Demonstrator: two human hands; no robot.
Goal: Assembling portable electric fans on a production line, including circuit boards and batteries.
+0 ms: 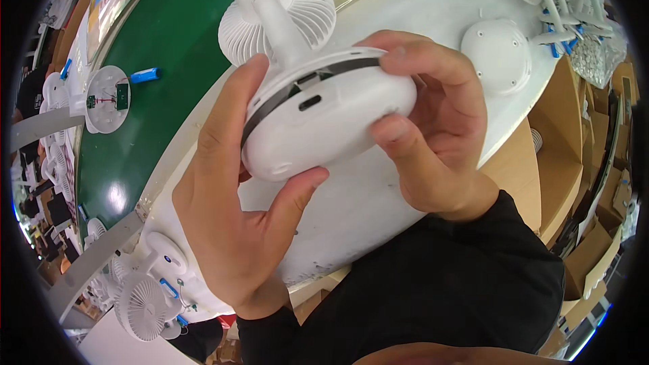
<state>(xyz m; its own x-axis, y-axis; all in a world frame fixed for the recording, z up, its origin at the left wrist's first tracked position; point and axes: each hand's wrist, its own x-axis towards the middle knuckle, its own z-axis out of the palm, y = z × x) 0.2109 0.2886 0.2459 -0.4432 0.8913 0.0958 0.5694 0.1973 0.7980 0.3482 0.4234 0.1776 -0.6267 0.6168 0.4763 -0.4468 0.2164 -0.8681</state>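
A white desk fan [277,20] is held up in front of me, its round base [324,125] tilted toward me and its ribbed head pointing away. My left hand [236,196] grips the base's left side, fingers behind it and thumb along the lower rim. On the right side, my right hand [439,122] pinches the base, with fingertips on the upper edge and thumb on the white cover. A dark gap runs between the cover and the upper shell, and a small oval port opening shows in the cover's edge.
A round white cover [497,56] lies on the white table [338,230] at right. On the green surface is an opened base [108,99] with a circuit board and a blue battery [145,76]. More fans [142,304] stand lower left; cardboard boxes [554,162] are at right.
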